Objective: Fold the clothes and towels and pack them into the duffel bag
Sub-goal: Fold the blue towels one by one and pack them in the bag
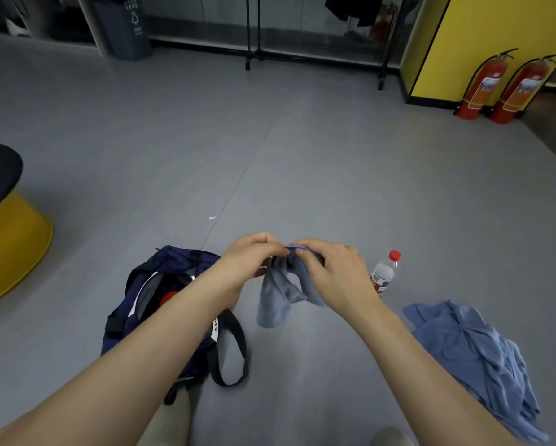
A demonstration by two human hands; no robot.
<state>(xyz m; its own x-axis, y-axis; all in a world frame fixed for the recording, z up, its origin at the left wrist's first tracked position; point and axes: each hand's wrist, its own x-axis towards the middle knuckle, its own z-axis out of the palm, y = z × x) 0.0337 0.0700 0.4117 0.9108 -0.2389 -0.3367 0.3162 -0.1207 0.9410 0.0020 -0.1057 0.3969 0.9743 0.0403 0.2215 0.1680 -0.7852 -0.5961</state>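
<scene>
The left forearm crosses the navy duffel bag (131,320), which lies on the grey floor (270,156), and hides much of its open mouth. Something red (167,298) shows inside, but what it is cannot be told. The top edge of the small blue cloth (275,305) is bunched out of sight between the two hands, so its shape and any fold in it are hard to make out. The rest hangs loose in the air above the floor, just right of the bag.

The left hand (254,255) and the right hand (331,268) meet at the cloth's top. The curled fingers (271,249) of each hand pinch the fabric, thumb against fingertips.

A crumpled blue garment (476,352) lies on the floor at the lower right, partly behind the right forearm. A clear bottle (384,273) with a red cap stands on the floor just beyond the right wrist.
</scene>
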